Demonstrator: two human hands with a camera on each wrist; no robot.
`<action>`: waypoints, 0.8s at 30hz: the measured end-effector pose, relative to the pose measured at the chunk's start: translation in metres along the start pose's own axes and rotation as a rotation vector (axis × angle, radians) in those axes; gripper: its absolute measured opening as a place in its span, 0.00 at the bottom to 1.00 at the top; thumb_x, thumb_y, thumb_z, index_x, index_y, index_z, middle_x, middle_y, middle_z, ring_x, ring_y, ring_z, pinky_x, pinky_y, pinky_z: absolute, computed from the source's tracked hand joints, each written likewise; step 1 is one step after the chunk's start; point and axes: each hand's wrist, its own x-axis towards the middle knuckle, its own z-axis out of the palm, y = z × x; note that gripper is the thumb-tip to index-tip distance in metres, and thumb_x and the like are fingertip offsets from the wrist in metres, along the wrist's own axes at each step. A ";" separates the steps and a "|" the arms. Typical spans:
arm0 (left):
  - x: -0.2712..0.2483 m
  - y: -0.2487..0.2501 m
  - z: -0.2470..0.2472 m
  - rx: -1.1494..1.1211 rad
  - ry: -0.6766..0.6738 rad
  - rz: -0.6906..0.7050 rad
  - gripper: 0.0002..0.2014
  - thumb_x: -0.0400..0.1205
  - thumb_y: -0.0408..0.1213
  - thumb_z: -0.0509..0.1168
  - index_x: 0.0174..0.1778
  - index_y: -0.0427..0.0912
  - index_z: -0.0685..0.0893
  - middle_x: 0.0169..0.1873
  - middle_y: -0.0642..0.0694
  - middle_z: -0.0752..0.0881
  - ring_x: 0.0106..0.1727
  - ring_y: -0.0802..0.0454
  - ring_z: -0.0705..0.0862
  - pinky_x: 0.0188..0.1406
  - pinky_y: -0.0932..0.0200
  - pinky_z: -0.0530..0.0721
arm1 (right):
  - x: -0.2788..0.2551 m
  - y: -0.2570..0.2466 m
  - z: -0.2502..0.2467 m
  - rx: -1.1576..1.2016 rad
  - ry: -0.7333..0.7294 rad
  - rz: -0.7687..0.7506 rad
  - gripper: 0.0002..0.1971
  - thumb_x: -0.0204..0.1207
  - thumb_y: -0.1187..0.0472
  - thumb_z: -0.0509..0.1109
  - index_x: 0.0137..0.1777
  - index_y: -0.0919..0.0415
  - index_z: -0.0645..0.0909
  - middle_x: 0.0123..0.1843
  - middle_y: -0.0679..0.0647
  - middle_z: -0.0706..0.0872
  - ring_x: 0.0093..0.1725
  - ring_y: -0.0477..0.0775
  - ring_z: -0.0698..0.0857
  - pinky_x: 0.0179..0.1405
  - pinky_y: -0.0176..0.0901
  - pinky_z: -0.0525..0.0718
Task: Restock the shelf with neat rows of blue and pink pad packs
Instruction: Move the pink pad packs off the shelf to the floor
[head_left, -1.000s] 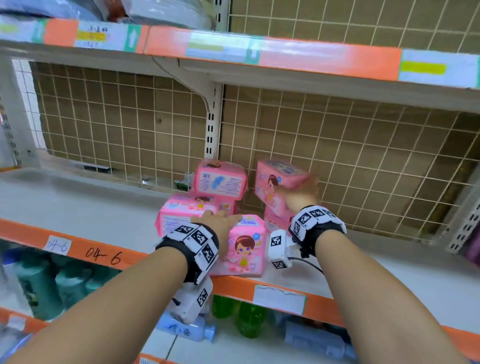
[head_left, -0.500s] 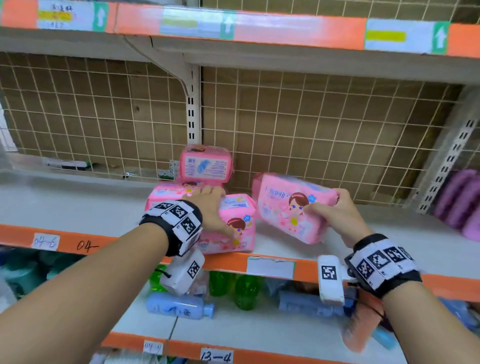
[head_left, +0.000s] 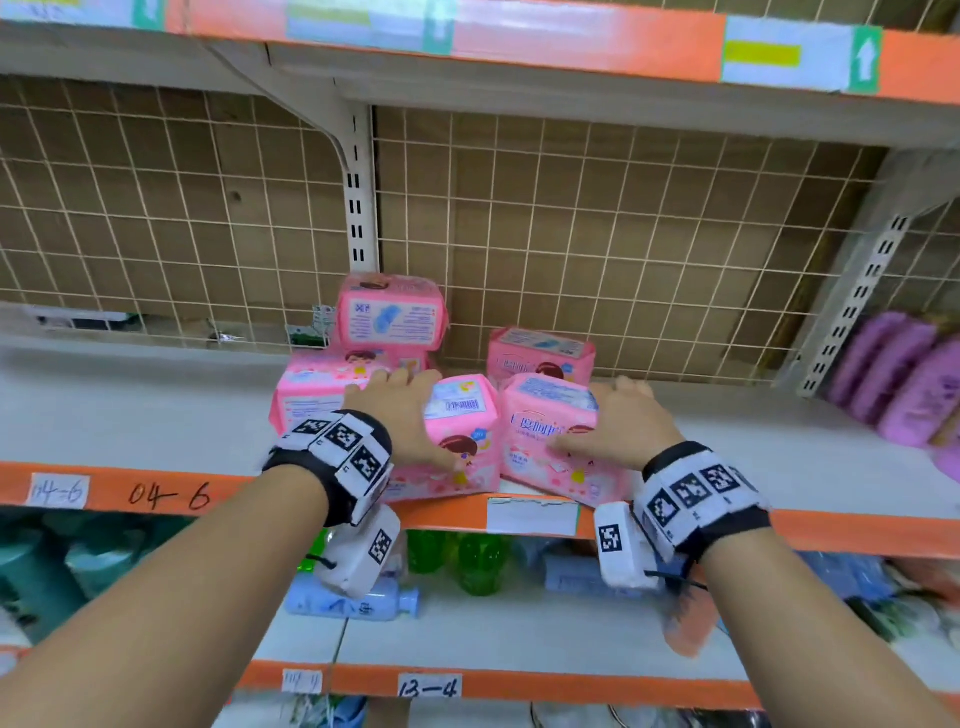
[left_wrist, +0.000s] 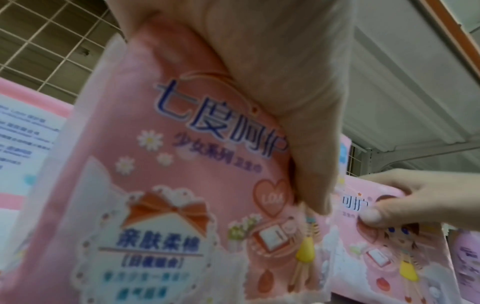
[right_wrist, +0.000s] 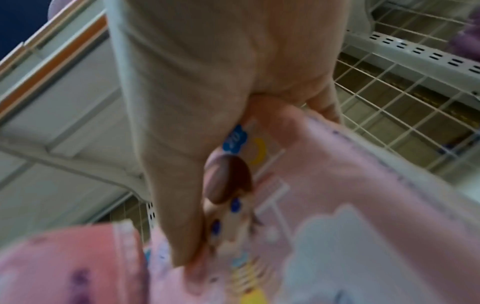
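Two pink pad packs stand side by side at the front edge of the white shelf (head_left: 130, 415). My left hand (head_left: 410, 415) grips the left front pack (head_left: 462, 447) from above, thumb on its printed face (left_wrist: 168, 185). My right hand (head_left: 613, 421) holds the right front pack (head_left: 545, 441), fingers over its top and thumb on the front (right_wrist: 337, 205). Behind them are another pink pack (head_left: 540, 353), a flat-lying one (head_left: 311, 389) and one stacked on it (head_left: 389, 317). No blue packs are in view.
A wire grid back panel (head_left: 623, 234) closes the shelf's rear, with an upright bracket (head_left: 358, 208) at its middle. Purple packs (head_left: 904, 379) lie at the far right. The upper shelf (head_left: 519, 41) hangs overhead. Bottles (head_left: 478, 566) stand on the shelf below.
My right hand carried a pink pack from the back stack forward and set it upright beside the pack under my left hand. The left hand stayed on its pack.
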 end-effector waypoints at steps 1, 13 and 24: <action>0.000 -0.002 0.002 -0.005 0.010 0.011 0.59 0.57 0.74 0.68 0.79 0.53 0.51 0.78 0.45 0.61 0.76 0.43 0.62 0.71 0.41 0.64 | 0.003 -0.003 0.000 -0.062 -0.019 0.019 0.37 0.58 0.27 0.67 0.64 0.49 0.75 0.54 0.55 0.75 0.62 0.59 0.69 0.62 0.51 0.73; -0.055 -0.005 0.019 -0.083 0.213 0.282 0.49 0.60 0.70 0.69 0.75 0.56 0.59 0.66 0.49 0.70 0.69 0.47 0.66 0.67 0.44 0.60 | -0.059 -0.047 0.007 -0.036 0.266 0.204 0.36 0.58 0.43 0.76 0.64 0.58 0.70 0.60 0.57 0.77 0.63 0.61 0.75 0.57 0.52 0.75; -0.221 -0.061 0.208 -0.304 -0.114 0.269 0.48 0.60 0.67 0.70 0.75 0.57 0.62 0.67 0.49 0.73 0.68 0.47 0.68 0.64 0.45 0.61 | -0.227 -0.102 0.145 0.138 0.006 0.153 0.26 0.52 0.45 0.80 0.47 0.53 0.74 0.44 0.55 0.79 0.47 0.61 0.81 0.42 0.48 0.77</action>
